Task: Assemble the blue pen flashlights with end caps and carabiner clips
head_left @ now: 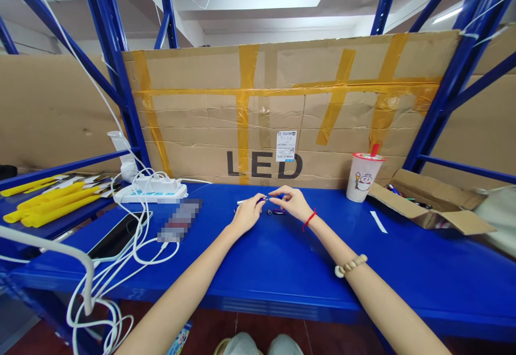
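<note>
My left hand [247, 214] is closed around a slim, dark, pen-like piece [262, 200], with a pale end showing on the hand's left side. Just to the right, my right hand [296, 204] has thumb and forefinger pinched close to the shiny tip of that piece. Whatever lies between those fingers is too small to make out. Under the right hand, small dark purple pen-like parts [278, 212] with shiny ends lie on the blue table [266, 263].
At left are a power strip [151, 189], tangled white cables [139, 237], a phone [116, 237] and yellow-wrapped bundles [60, 202]. At right stand a lidded cup [363, 178], a white strip [378, 222] and an open carton [427, 202] holding pens. A cardboard sheet [201, 129] closes the back.
</note>
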`<state>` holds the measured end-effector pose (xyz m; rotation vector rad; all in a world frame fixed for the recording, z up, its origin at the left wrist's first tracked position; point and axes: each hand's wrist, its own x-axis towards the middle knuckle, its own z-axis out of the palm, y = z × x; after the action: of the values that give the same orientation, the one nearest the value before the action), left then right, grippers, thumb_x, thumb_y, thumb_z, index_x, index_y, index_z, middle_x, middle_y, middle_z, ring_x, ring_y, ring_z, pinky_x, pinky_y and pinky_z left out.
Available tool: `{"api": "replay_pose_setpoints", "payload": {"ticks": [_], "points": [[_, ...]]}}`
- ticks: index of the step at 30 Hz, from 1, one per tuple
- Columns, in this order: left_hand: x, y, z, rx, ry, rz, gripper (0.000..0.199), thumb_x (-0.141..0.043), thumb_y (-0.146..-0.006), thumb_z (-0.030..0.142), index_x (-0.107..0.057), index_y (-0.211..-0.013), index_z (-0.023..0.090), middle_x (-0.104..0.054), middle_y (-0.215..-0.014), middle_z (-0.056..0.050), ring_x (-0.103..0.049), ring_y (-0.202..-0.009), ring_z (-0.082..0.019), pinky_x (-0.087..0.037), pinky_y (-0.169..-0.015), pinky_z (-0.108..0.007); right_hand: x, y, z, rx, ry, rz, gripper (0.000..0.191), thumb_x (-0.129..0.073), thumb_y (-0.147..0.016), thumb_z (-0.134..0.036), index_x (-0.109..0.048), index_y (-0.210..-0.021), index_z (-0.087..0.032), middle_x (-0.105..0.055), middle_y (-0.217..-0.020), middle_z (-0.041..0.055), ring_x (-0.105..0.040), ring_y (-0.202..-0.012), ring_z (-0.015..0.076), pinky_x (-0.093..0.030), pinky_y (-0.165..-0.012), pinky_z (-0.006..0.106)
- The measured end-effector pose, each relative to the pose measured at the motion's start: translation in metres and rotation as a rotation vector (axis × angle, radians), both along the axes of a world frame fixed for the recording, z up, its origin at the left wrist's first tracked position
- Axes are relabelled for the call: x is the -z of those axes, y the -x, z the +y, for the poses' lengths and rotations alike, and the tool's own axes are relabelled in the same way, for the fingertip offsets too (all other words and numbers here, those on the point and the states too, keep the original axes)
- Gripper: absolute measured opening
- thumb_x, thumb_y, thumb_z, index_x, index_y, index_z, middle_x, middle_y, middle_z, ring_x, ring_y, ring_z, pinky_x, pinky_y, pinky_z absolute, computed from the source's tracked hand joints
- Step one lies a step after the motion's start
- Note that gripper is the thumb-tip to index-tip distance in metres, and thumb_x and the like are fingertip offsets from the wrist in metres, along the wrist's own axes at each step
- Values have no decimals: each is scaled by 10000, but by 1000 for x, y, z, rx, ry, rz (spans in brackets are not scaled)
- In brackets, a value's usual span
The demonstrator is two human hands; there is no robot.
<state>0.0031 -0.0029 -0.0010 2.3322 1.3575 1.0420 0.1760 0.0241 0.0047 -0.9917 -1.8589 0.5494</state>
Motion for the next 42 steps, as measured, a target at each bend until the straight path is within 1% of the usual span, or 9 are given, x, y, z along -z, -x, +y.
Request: {"api": "replay_pose_setpoints", "payload": {"ticks": [4, 10, 14, 19, 26, 30, 34, 38, 42], "points": [[0, -2, 2, 113, 48, -89, 213, -313, -864, 274, -505, -889, 186, -512, -621, 34, -503, -618, -103, -361, -640, -207, -1, -1, 0, -34, -107, -50, 284, -633, -660, -426, -691, -790, -180, -592, -891, 51, -460, -445, 39, -395, -470, 208], [-4, -4, -2, 253, 119, -142, 205, -316, -857, 278, -460, -773, 158, -444, -600, 38, -432, -577, -89, -336, -589, -196, -7, -6, -2, -35, -209, -144, 220, -643, -674, -382, -701, -775, -194, -579, -863, 28, -426, -481, 40, -404, -537, 214], [-2, -1, -2, 298, 123, -115, 206, -326, -858, 284, -453, -754, 160, -444, -603, 35, -434, -591, -92, -333, -593, -199, -7, -8, -2, -62, -226, -150, 207, -671, -643, -383, -704, -732, -199, -570, -815, 21, -435, -519, 54, -397, -543, 210], [6, 1, -1, 283, 70, -60, 205, -341, -860, 292, -469, -761, 167, -469, -616, 27, -459, -606, -104, -338, -613, -213, -1, -8, -1, -82, -197, -136, 236, -672, -630, -414, -705, -694, -189, -569, -740, 21, -463, -550, 72, -389, -527, 207], [11, 0, 0, 205, 6, -32, 192, -354, -862, 300, -504, -881, 183, -529, -669, 9, -505, -630, -126, -361, -622, -226, 1, -2, -4, -30, -88, -99, 288, -661, -622, -437, -699, -669, -156, -570, -705, 36, -488, -521, 73, -388, -480, 205], [10, 0, -2, 120, -26, 33, 191, -351, -865, 293, -505, -935, 203, -603, -825, -21, -560, -759, -158, -389, -676, -243, 1, 3, -6, -19, 39, -32, 324, -670, -599, -447, -693, -667, -131, -572, -696, 43, -497, -484, 70, -395, -456, 204], [9, 2, -3, 46, -77, 94, 186, -371, -856, 276, -507, -972, 225, -608, -972, -28, -561, -907, -184, -407, -725, -255, 1, 7, -8, -54, 208, 81, 357, -713, -531, -434, -679, -659, -103, -589, -674, 42, -488, -462, 64, -405, -452, 197], [8, 2, -5, 35, -123, 113, 188, -368, -860, 276, -508, -972, 220, -615, -949, -32, -567, -899, -178, -414, -750, -261, -1, 8, -11, -34, 342, 112, 371, -732, -501, -414, -676, -672, -90, -576, -579, 25, -427, -428, 44, -342, -392, 170], [7, 3, -5, 15, -156, 139, 184, -379, -857, 275, -513, -969, 217, -613, -922, -34, -563, -899, -174, -414, -779, -268, -4, 8, -11, -15, 412, 103, 391, -741, -485, -416, -680, -688, -88, -546, -519, 11, -416, -437, 46, -301, -371, 157]]}}
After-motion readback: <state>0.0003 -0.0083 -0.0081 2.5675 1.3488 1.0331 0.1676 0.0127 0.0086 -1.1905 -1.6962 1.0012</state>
